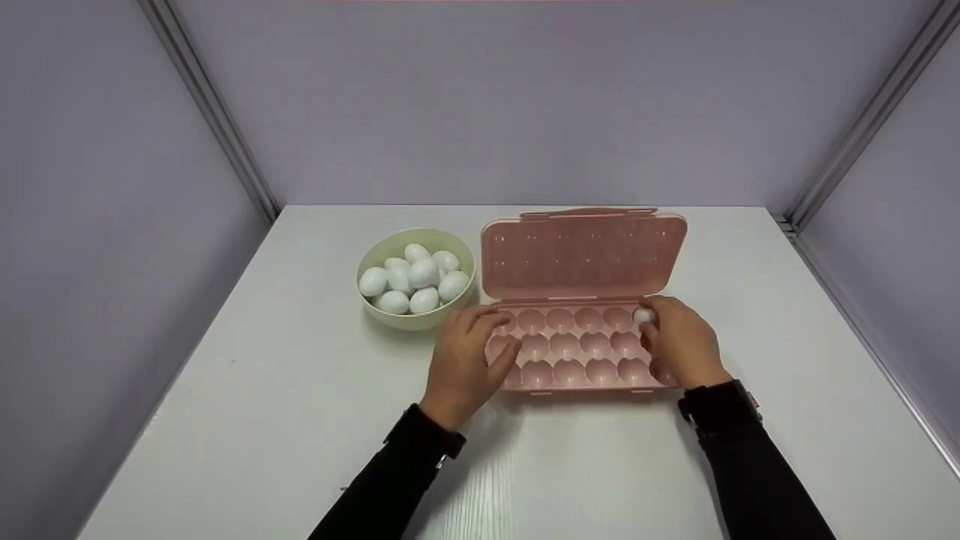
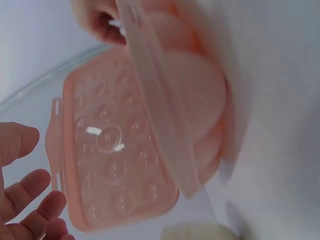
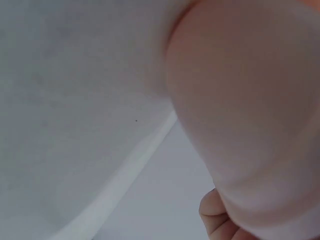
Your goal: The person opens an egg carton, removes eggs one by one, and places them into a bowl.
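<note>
A pink egg carton [image 1: 592, 391] lies with its lid [image 1: 581, 259] raised at the back. My right hand [image 1: 686, 341] pinches a white egg [image 1: 644, 316] at the back right cup; whether the egg touches the cup's bottom I cannot tell. Above the carton's left end is my left hand [image 1: 469, 356], its fingers loosely bent around nothing. In the left wrist view, the left fingers [image 2: 30, 195] appear beside the lid, while the right hand [image 2: 102, 20] is at the top. The carton's side [image 3: 245, 100] fills much of the right wrist view.
Left of the carton stands a pale green bowl [image 1: 409, 322] with several white eggs [image 1: 424, 273] in it. Both are on a white table [image 1: 300, 390], enclosed by grey panels [image 1: 480, 105] at the back and sides.
</note>
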Action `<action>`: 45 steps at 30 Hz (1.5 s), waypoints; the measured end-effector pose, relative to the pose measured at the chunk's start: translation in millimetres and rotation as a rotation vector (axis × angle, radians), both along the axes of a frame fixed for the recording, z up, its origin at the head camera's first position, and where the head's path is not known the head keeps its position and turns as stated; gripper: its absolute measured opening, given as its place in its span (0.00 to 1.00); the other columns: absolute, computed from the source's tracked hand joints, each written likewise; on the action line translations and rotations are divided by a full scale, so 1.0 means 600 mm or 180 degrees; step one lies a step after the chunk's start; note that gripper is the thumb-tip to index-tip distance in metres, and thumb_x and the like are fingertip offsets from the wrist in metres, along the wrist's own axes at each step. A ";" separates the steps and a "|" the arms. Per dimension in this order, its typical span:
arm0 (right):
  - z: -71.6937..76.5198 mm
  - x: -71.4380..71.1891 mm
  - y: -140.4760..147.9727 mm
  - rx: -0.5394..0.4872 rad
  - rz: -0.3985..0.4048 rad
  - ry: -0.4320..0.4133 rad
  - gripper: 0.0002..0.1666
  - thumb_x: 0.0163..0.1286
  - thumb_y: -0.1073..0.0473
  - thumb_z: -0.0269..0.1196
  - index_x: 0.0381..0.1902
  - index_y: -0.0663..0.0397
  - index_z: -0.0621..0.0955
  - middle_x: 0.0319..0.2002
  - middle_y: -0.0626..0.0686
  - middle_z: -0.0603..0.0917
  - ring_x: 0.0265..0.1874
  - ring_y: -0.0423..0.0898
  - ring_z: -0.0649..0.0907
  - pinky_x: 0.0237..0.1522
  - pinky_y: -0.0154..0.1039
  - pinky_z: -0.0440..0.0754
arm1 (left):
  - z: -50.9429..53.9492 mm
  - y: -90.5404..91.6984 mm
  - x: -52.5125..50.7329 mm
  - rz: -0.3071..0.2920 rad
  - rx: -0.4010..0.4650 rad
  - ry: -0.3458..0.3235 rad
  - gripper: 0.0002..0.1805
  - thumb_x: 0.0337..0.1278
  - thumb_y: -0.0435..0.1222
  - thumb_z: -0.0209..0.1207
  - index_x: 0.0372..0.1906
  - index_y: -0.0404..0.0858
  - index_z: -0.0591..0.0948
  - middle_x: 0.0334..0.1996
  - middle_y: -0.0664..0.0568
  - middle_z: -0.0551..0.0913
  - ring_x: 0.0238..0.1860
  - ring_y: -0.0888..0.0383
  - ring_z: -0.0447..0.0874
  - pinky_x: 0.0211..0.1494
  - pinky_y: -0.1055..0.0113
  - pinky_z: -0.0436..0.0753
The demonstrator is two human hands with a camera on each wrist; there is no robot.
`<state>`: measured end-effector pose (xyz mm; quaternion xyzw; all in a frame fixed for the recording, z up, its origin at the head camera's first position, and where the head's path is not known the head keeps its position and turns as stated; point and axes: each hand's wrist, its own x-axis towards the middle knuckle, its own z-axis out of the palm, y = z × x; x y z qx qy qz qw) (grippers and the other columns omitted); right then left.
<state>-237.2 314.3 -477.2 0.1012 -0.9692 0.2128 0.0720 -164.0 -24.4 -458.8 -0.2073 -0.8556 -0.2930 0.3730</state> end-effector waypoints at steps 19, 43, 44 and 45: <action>0.035 0.057 -0.036 -0.2657 0.0537 -0.0870 0.26 0.82 0.51 0.63 0.68 0.63 0.76 0.53 0.54 0.87 0.46 0.45 0.86 0.49 0.33 0.87 | -0.011 0.023 0.016 -0.0400 -0.0150 0.0066 0.23 0.51 0.40 0.81 0.52 0.41 0.87 0.52 0.50 0.87 0.51 0.52 0.84 0.56 0.61 0.85; 0.006 0.110 -0.111 -0.3992 0.2145 -0.2481 0.18 0.87 0.64 0.50 0.67 0.53 0.79 0.63 0.50 0.84 0.58 0.44 0.87 0.62 0.40 0.87 | -0.017 0.050 0.038 -0.1318 -0.0118 0.0025 0.26 0.55 0.36 0.78 0.58 0.36 0.84 0.54 0.45 0.88 0.58 0.53 0.90 0.66 0.71 0.84; 0.006 0.110 -0.111 -0.3996 0.2142 -0.2474 0.18 0.87 0.64 0.50 0.66 0.53 0.79 0.63 0.50 0.84 0.58 0.44 0.87 0.62 0.40 0.87 | -0.018 0.051 0.037 -0.1319 -0.0115 0.0027 0.26 0.55 0.36 0.78 0.58 0.36 0.84 0.54 0.45 0.89 0.58 0.53 0.90 0.66 0.71 0.84; 0.006 0.110 -0.111 -0.4000 0.2137 -0.2471 0.18 0.87 0.64 0.51 0.66 0.53 0.79 0.63 0.50 0.84 0.57 0.44 0.87 0.62 0.40 0.87 | -0.018 0.051 0.037 -0.1322 -0.0113 0.0028 0.26 0.55 0.36 0.78 0.58 0.36 0.84 0.54 0.45 0.89 0.57 0.53 0.90 0.66 0.71 0.84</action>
